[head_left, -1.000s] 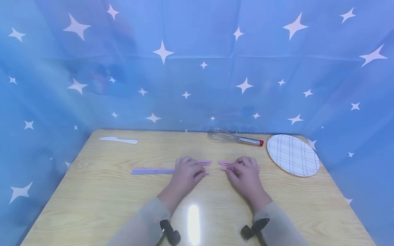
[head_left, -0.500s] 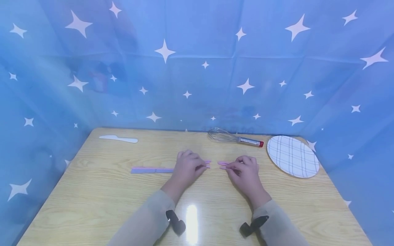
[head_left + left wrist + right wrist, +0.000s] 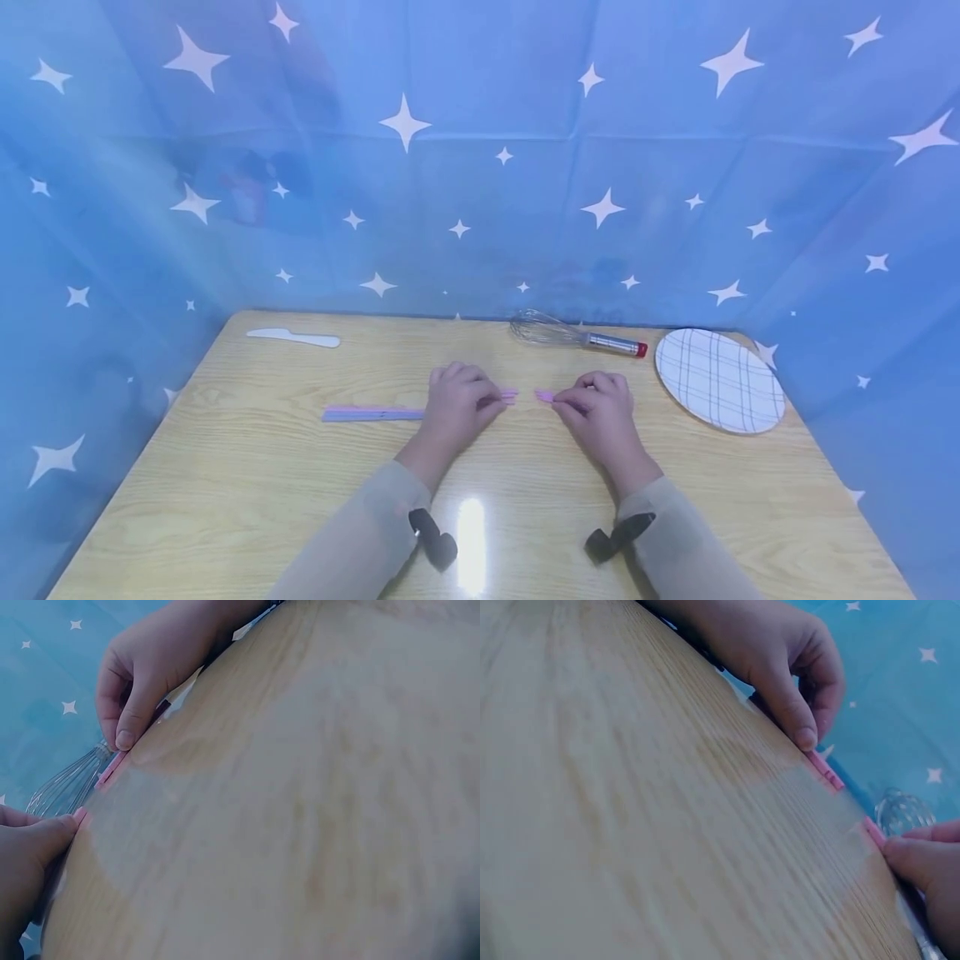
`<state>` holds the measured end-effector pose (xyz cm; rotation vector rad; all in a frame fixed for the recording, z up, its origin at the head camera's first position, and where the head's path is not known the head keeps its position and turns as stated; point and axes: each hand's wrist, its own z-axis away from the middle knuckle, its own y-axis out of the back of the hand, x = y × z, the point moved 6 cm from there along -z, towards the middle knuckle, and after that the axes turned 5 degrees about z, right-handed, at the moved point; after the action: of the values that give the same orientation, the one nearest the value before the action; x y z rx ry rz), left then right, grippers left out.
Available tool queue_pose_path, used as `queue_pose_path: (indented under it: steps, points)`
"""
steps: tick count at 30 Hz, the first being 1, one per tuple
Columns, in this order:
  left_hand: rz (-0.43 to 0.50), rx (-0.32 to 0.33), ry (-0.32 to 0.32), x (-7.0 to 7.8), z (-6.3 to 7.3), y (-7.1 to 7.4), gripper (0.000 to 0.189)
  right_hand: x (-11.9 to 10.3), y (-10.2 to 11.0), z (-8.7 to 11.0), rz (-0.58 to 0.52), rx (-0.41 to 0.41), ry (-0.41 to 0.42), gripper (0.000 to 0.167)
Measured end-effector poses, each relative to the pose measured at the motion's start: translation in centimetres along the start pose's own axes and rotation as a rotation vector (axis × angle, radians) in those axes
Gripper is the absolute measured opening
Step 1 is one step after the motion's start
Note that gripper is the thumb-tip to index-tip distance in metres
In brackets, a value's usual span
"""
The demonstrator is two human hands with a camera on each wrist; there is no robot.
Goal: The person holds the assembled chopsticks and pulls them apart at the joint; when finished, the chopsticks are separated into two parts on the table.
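My left hand [image 3: 461, 408] pinches slim pink sticks [image 3: 510, 394] near their right ends, close over the wooden table. My right hand [image 3: 602, 412] grips more pink sticks [image 3: 543, 396] by their left ends; their rest is hidden behind the palm. A narrow gap separates the two sets of ends, which point at each other. In the right wrist view, dark marks cross the left-hand pink ends [image 3: 827, 771]. A pair of long pink and blue-purple sticks [image 3: 371, 414] lies flat, its right part covered by my left hand.
A wire whisk [image 3: 551, 331] with a red-ended handle lies along the table's back edge. The white checked plate [image 3: 720, 381] sits at the back right corner. A white plastic knife [image 3: 292, 337] lies back left. A blue starred curtain [image 3: 480, 208] hangs around the table.
My left hand has shifted slightly away from me, carrying a stick end up beside the other pink ends. In my right hand, the stick end has moved in against the others too.
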<state>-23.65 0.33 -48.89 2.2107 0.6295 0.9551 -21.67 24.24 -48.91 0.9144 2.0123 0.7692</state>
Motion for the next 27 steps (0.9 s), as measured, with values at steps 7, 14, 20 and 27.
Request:
queue_pose_path:
  steps: [7,14,20,27]
  points:
    - [-0.026,-0.024,-0.004,0.0,-0.3,0.1,0.01,-0.3,-0.1,-0.3,-0.004,0.018,0.04,0.009]
    - [0.02,0.017,-0.018,0.2,-0.2,-0.1,0.03,0.0,-0.2,-0.1,-0.001,-0.007,-0.023,0.007]
    - [0.049,0.042,-0.019,0.4,-0.4,0.1,0.045,-1.3,0.1,-0.4,-0.003,0.043,-0.023,0.005]
    - [0.065,-0.021,0.06,0.3,-0.6,0.1,0.056,-3.3,-1.2,-1.1,-0.049,0.05,0.011,0.005]
